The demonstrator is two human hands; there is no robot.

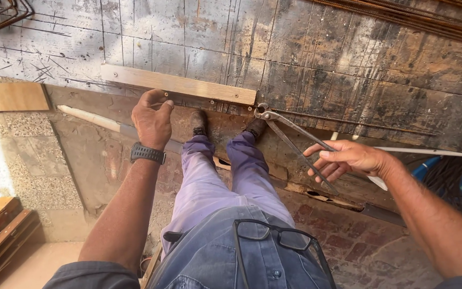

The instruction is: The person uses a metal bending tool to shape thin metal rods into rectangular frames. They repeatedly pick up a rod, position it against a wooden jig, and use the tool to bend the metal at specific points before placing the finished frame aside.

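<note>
The right hand's grip closes loosely round the handles of long grey steel pincers, centre right of the frame, whose long axis runs up-left to jaws touching a thin rusty rod. The left hand, open-fingered, hovers just below a pale wooden strip on the dark scored bench.

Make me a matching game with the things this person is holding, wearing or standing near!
Things:
1. pincers
2. wristwatch
3. wooden batten
4. eyeglasses

Places:
A. hanging on the front of the blue shirt
B. lying flat on the dark board surface, above the left hand
C. on the left wrist
D. held by the handles in the right hand

Pairs: 1-D, 2-C, 3-B, 4-A
</note>
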